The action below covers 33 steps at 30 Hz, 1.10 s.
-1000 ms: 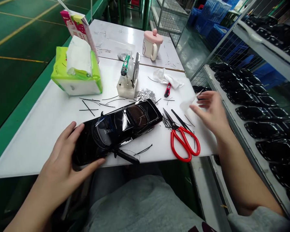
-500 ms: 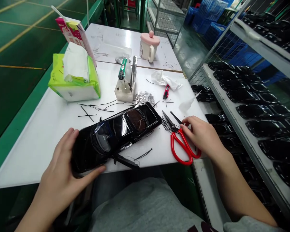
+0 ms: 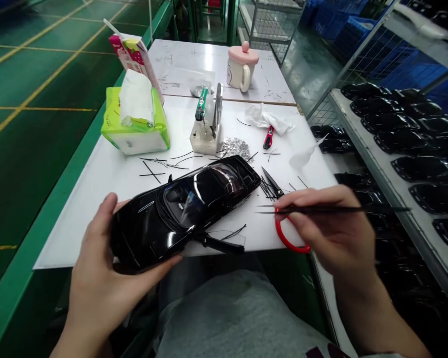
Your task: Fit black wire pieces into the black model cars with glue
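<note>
My left hand point(image 3: 108, 263) is wrapped round the front end of a glossy black model car point(image 3: 212, 186), thumb along its near side. The car lies at a slant on the white table, and its near door point(image 3: 222, 243) stands open. In my right hand point(image 3: 332, 228) are dark tweezers point(image 3: 317, 209), held level with their two tips apart and pointing left toward the car. Partly hidden behind that hand are scissors with red handles point(image 3: 289, 243). Short black strips point(image 3: 269, 189) lie between the car's rear and the scissors.
A green tissue pack point(image 3: 134, 134), a tool holder point(image 3: 205, 141), silvery bits point(image 3: 235, 147), a red cutter point(image 3: 269, 137) and crumpled tissue point(image 3: 267, 118) are on the table point(image 3: 78, 223). Farther back stands a mug with a pink lid point(image 3: 242, 67). Racks of black car bodies point(image 3: 418, 136) line the right.
My right hand has picked up the tweezers from beside the scissors and brought them up in front of the scissors. The car's front end looks slightly raised and turned in my left hand.
</note>
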Tool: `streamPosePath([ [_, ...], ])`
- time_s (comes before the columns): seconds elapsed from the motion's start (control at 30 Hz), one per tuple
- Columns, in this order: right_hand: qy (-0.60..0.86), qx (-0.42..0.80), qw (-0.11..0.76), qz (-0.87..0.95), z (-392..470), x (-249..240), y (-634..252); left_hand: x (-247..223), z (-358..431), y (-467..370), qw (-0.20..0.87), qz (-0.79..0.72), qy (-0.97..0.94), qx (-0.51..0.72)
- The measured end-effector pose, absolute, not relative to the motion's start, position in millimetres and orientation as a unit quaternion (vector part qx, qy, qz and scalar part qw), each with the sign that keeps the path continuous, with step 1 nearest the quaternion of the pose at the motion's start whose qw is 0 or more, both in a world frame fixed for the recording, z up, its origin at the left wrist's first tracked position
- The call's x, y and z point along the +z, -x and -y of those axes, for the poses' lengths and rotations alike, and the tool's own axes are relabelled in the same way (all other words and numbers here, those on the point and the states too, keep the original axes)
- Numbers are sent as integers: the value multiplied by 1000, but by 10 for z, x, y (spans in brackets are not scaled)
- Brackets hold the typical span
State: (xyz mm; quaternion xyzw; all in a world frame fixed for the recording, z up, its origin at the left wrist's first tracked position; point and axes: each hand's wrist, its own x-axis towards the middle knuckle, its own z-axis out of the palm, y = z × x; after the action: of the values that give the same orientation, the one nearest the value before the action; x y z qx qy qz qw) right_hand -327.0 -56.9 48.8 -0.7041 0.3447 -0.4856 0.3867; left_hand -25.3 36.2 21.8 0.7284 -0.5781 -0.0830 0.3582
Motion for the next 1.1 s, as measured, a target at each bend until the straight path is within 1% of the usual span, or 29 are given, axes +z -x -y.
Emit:
streamPosePath([
  [0.07, 722, -469, 409, -301, 528, 427, 3158, 303, -353, 364, 419, 558, -708, -108],
  [0.13, 738, -457, 410, -282, 527, 358, 3095, 371, -335, 443, 443, 548, -699, -120],
  [0.27, 745, -449, 424, -252, 548, 252, 3067, 402, -326, 467, 435, 539, -710, -126],
  [0.57, 788, -423, 393, -214, 526, 102, 3142, 350, -346, 432, 426, 543, -712, -133],
  [0.73, 813, -422, 358, -182, 559, 135, 3128, 340, -330, 448, 449, 530, -707, -135],
  [0.83, 814, -427, 355, -173, 569, 172, 3131, 300, -325, 395, 458, 538, -694, -137],
  [1.1, 829, -410, 340, -172, 591, 172, 3137, 147, -292, 221, 454, 600, -654, -77],
])
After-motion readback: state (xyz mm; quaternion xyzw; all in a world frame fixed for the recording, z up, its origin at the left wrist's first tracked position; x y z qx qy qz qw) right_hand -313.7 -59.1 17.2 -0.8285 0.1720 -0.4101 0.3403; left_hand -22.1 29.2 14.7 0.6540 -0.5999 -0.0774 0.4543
